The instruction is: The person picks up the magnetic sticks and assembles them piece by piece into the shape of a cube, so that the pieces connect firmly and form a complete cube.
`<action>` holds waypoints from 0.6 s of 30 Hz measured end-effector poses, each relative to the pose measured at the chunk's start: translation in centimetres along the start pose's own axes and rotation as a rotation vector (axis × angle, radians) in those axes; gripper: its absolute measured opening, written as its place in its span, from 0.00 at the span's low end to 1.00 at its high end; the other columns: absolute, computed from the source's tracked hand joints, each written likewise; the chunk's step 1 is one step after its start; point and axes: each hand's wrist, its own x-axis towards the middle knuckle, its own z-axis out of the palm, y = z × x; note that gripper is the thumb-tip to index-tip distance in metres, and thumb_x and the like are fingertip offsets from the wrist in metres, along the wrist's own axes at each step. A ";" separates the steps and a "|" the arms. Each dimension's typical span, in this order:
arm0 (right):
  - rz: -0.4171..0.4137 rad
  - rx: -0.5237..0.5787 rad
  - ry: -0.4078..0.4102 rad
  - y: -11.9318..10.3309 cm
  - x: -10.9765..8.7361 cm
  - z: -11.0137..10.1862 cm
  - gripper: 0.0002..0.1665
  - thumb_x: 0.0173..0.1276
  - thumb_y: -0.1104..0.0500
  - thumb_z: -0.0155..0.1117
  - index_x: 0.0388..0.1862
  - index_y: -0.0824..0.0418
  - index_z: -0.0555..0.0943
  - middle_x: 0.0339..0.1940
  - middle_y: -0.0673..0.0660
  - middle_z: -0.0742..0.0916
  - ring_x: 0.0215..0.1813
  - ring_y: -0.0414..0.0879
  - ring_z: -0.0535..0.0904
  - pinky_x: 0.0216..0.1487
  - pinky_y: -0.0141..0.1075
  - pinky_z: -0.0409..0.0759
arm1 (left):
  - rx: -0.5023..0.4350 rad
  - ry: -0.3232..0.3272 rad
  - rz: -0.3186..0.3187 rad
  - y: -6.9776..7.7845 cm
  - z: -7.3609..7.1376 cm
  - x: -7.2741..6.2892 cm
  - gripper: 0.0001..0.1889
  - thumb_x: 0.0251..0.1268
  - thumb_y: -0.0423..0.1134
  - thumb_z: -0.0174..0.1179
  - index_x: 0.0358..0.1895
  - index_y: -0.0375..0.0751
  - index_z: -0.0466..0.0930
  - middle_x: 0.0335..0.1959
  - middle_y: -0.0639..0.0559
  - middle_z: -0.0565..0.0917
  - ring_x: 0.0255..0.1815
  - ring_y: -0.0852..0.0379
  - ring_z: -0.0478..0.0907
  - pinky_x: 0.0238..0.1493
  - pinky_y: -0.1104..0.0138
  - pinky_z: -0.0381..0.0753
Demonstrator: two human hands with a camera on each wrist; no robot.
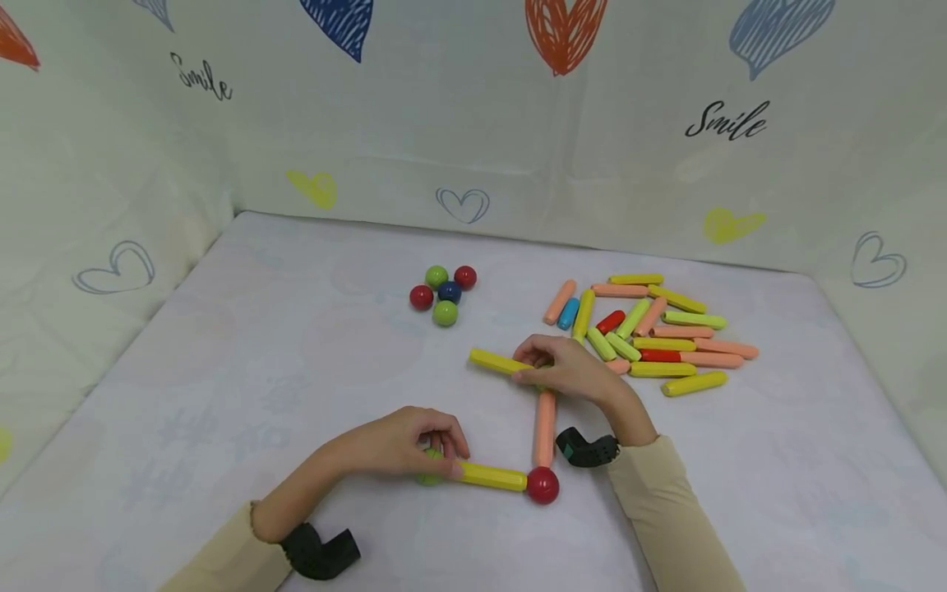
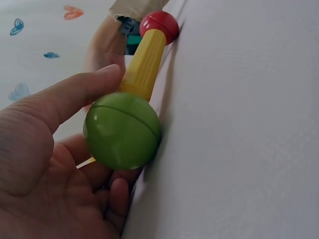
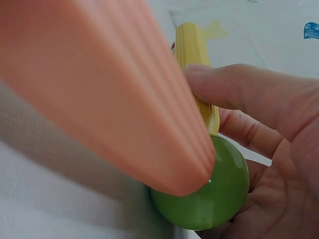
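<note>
My left hand pinches a yellow stick at its left end, beside a green ball joined there. The stick's right end meets a red ball. From that ball an orange stick runs away from me to another green ball, which my right hand mostly hides in the head view. My right hand grips a second yellow stick, its thumb on the stick close to this green ball. That stick points left, its far end free. Together the pieces form three sides of a frame.
A pile of yellow, orange, green, red and blue sticks lies beyond my right hand. Several loose balls, green, red and blue, sit grouped at the back middle. A patterned cloth wall stands behind the white table.
</note>
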 end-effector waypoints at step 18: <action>-0.002 0.028 0.013 0.2 -0.2 0.1 0.14 0.61 0.54 0.65 0.43 0.59 0.79 0.34 0.54 0.81 0.38 0.45 0.73 0.42 0.36 0.73 | -0.100 0.250 -0.022 0.5 -4.6 1.8 0.10 0.67 0.37 0.53 0.47 0.37 0.77 0.33 0.47 0.81 0.33 0.54 0.74 0.34 0.69 0.75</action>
